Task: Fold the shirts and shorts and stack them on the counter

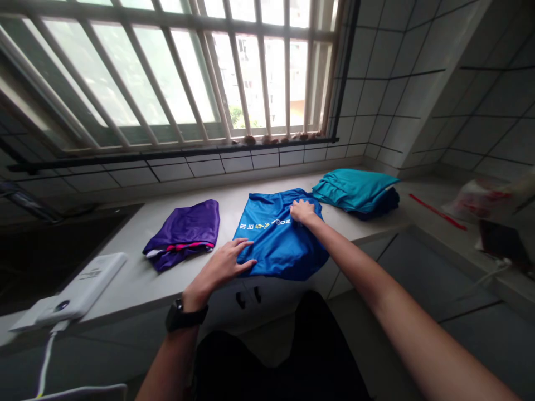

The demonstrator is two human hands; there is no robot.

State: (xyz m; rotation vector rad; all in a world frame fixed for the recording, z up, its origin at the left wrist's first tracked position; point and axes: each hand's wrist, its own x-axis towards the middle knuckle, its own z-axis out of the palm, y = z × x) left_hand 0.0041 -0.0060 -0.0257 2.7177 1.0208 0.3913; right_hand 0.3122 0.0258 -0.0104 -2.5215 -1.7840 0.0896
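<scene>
A blue shirt [276, 245] with white and yellow lettering lies spread on the white counter, its near edge hanging over the front. My left hand [228, 260] rests on its left near corner, thumb and fingers apart. At the far right part of the shirt, my right hand [302, 211] has its fingers curled into the cloth. To the left lies a folded purple garment [184, 228] with pink and white showing at its near edge. A folded teal garment [355, 186] sits on top of a dark blue one [378, 205] at the back right.
A white power bank-like device [83, 289] with a cable stands at the counter's left front, beside a dark sink or hob area [37, 250]. A red strip [437, 211] and a plastic bag [476, 199] lie on the right. Behind is a barred window [179, 72].
</scene>
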